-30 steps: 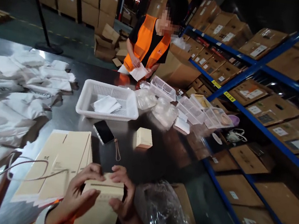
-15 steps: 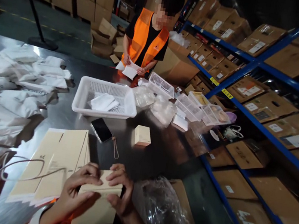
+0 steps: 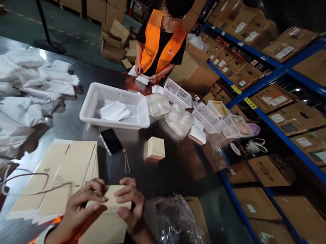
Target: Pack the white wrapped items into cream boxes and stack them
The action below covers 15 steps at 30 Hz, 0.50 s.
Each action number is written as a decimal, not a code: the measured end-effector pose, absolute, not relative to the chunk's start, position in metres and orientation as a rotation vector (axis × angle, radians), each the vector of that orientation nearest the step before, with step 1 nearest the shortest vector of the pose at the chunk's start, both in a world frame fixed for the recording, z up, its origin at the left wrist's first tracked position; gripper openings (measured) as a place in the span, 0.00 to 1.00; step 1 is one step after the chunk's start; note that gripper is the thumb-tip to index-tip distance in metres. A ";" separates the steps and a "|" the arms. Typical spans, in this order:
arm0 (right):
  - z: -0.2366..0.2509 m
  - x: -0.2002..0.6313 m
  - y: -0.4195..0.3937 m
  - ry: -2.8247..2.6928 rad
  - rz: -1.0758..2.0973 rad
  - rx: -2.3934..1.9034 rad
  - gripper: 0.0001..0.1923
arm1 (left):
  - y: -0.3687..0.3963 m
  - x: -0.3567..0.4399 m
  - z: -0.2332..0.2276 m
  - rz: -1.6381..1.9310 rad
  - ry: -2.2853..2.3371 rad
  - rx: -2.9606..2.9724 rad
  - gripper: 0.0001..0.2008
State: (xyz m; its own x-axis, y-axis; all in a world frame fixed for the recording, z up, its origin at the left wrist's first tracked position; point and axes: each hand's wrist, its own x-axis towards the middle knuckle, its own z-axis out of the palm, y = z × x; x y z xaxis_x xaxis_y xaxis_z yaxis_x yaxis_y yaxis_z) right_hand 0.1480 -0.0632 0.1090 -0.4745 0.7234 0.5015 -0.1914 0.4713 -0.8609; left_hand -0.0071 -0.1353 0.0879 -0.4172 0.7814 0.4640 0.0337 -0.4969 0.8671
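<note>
Hands at work: left hand & right hand both grip a cream carton w/ fingers curled, beside flat carton blanks on steel table.

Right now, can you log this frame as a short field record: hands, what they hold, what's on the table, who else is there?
left hand: grips the left side of the cream carton
right hand: fingers on the carton's top right edge
held item: cream carton, at the table's near edge
beside it: stack of flat cream cartons, clear plastic bag
mid table: phone, small cream box, white basket holding white folded pieces
left of table: pile of white bags
other person: orange vest, handling white paper at the far end
</note>
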 end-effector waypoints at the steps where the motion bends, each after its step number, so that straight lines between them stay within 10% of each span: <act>1: 0.107 0.151 -0.061 -1.762 1.141 -0.471 0.15 | -0.135 -0.007 0.084 1.962 1.179 1.241 0.11; 6: 0.115 0.160 -0.044 -2.329 0.914 -0.636 0.15 | -0.131 -0.010 0.077 1.676 1.510 1.388 0.17; 10: 0.118 0.155 -0.026 -2.820 1.164 -0.806 0.37 | -0.128 -0.012 0.074 1.543 1.713 2.041 0.09; 15: 0.090 0.185 0.025 -2.003 1.675 -1.177 0.30 | -0.133 -0.053 0.027 1.369 2.043 2.139 0.09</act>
State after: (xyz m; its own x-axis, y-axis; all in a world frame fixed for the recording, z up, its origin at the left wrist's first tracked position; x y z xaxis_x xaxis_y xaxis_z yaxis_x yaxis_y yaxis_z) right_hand 0.1849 0.0249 0.0901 -0.6302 0.7242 -0.2799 0.4038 -0.0023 -0.9149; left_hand -0.0526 -0.1326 0.0271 -0.1347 0.7704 0.6232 0.8691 -0.2102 0.4477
